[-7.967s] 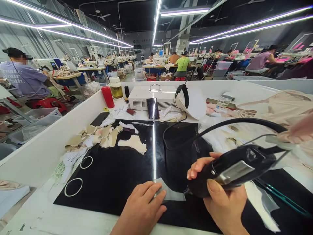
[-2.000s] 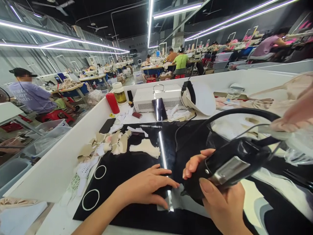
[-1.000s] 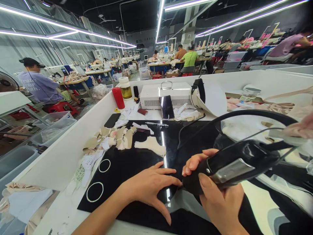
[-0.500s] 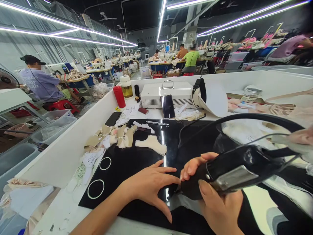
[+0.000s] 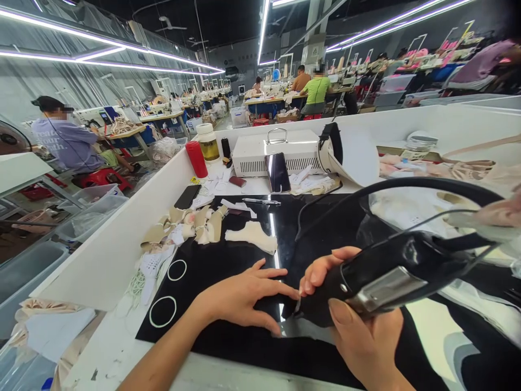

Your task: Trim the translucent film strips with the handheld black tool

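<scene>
My right hand (image 5: 362,326) is wrapped round a black corded hand tool (image 5: 382,277) with a silver metal plate on its side; its exact kind I cannot make out. The tool's narrow tip points down-left at a glossy black sheet (image 5: 228,271). My left hand (image 5: 248,296) lies on this sheet, fingers spread, holding nothing, its index fingertip close beside the tool's tip. Between the hands lies a translucent strip (image 5: 307,330), partly hidden by my right hand. Further back on the sheet rests a cream fabric piece (image 5: 252,237).
Fabric bundles (image 5: 207,224) and two white rings (image 5: 163,311) lie left. A white vented box (image 5: 252,157), a phone (image 5: 278,172), a red cylinder (image 5: 196,159) and a jar (image 5: 208,142) stand behind. A thick black cable (image 5: 407,184) arches over the right side. White walls (image 5: 122,233) border the table.
My left hand has shifted slightly up and left on the sheet, its thumb drawn in nearer the fingers. The tool stays in my right hand, with its tip now more visible. The view has tilted slightly.
</scene>
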`<action>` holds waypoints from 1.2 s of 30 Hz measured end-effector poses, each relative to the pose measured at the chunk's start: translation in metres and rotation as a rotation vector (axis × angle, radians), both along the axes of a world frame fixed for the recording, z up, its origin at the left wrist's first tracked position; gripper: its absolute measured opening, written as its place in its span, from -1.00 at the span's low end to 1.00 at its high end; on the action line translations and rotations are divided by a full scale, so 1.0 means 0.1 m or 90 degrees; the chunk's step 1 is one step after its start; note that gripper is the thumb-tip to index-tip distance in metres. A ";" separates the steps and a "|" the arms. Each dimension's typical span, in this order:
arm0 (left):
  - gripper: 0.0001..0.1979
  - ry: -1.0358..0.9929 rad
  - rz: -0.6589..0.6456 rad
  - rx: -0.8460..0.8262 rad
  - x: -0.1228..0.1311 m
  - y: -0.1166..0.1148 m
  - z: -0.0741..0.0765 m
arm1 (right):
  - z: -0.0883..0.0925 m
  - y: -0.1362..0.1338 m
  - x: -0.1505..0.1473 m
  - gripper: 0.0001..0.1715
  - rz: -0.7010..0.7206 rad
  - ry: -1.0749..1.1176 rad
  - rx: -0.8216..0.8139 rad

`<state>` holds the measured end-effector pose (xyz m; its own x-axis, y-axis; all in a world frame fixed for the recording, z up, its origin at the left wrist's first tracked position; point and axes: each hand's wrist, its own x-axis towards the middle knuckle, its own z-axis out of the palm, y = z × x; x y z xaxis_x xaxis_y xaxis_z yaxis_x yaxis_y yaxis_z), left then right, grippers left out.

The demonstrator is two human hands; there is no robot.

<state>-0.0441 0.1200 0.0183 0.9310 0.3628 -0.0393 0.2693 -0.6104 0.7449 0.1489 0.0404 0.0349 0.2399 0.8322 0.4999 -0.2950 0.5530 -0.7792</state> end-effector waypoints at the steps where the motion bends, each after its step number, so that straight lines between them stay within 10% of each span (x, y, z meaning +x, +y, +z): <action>1: -0.35 0.003 -0.003 -0.001 0.00 0.00 0.00 | 0.00 0.00 -0.01 -0.62 0.001 0.001 -0.003; 36: -0.50 0.008 -0.005 0.055 -0.02 -0.03 -0.02 | 0.04 -0.04 0.02 -0.61 0.013 0.013 -0.023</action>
